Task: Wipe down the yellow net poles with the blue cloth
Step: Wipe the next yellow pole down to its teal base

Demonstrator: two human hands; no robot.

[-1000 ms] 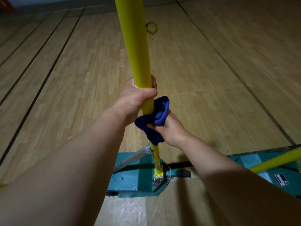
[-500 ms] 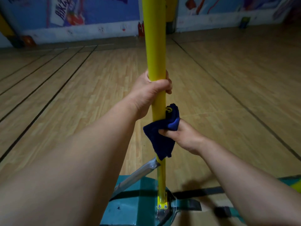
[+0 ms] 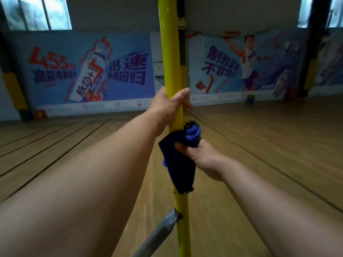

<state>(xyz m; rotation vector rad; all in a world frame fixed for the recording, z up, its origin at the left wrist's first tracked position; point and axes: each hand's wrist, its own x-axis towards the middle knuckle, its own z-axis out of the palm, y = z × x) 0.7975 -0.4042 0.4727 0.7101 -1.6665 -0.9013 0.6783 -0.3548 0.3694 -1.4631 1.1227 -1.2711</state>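
Note:
A yellow net pole [image 3: 169, 52] stands upright in the middle of the view, running from the top edge to the bottom. My left hand [image 3: 169, 105] grips it at mid height, thumb across the front. Just below, my right hand [image 3: 199, 157] holds the blue cloth [image 3: 179, 160] wrapped against the pole. The cloth's loose end hangs down the pole's front and hides that stretch of it.
A grey metal brace [image 3: 157, 236] joins the pole low down and slants to the lower left. Wooden court floor [image 3: 259, 145] with dark lines spreads all around. Blue advertising banners [image 3: 92, 71] cover the far wall. A dark pillar with yellow padding [image 3: 182, 52] stands behind the pole.
The view has tilted up from the green base to the far wall. Both hands have slid up the pole, the right one carrying the cloth along it.

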